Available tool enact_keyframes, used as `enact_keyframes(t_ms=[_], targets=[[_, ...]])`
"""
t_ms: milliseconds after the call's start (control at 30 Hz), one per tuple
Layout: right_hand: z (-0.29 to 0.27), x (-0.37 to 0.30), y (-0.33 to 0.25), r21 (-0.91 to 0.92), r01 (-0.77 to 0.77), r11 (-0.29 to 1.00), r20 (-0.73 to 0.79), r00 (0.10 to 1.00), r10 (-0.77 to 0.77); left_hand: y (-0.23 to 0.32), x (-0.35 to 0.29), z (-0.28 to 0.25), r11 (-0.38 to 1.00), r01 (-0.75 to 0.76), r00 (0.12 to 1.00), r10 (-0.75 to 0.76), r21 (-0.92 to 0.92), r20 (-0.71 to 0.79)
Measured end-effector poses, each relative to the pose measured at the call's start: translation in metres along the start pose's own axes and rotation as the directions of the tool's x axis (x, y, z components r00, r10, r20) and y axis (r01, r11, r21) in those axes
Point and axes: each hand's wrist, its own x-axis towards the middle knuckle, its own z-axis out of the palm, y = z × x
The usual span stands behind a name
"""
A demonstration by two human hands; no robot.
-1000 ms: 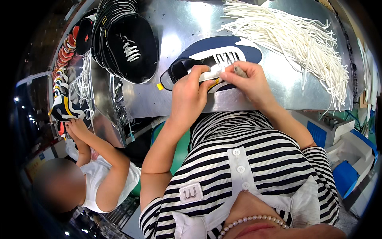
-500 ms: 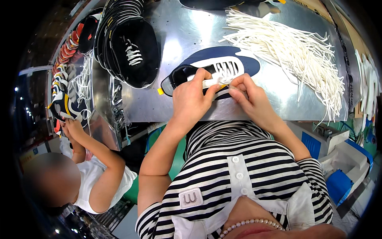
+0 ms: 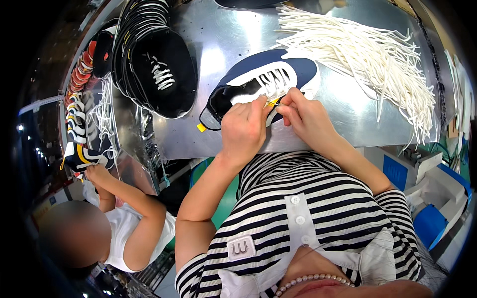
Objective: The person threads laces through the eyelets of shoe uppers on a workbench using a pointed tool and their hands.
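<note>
A navy and white shoe upper (image 3: 303,67) with a black lining lies on the metal table, white lace crossing its eyelet rows. A yellow tab sticks out at its heel. My left hand (image 3: 243,129) is closed on the near side of the upper, thumb and fingers pinched by a yellow patch below the eyelets. Close beside it, my right hand (image 3: 310,121) pinches what looks like the thin end of the white shoelace (image 3: 271,87). My fingers partly cover the lace end and the near eyelets.
Loose white laces (image 3: 362,64) lie in a large bundle at the right. Stacked black uppers (image 3: 166,82) stand at the left of the metal table (image 3: 198,141). Farther left, a co-worker's hands (image 3: 97,174) handle another upper (image 3: 82,156) beside a row of stacked uppers.
The near lace stretch between my hands has shifted, and my fingertips have come closer together. My right hand has moved slightly left. The co-worker's hands are lower in view.
</note>
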Motion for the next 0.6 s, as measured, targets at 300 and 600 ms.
enact_keyframes(t_ms=[300,600], targets=[[-0.008,0.006,-0.001,-0.166,0.16,0.973,0.038,0.987,-0.156,-0.001,-0.003,-0.009,0.96,0.213,0.975,-0.196,-0.183,0.106],[-0.06,-0.001,-0.011,-0.171,0.108,0.979,0.096,0.991,-0.093,0.011,0.003,-0.013,0.948,0.244,0.968,-0.225,-0.203,0.11]])
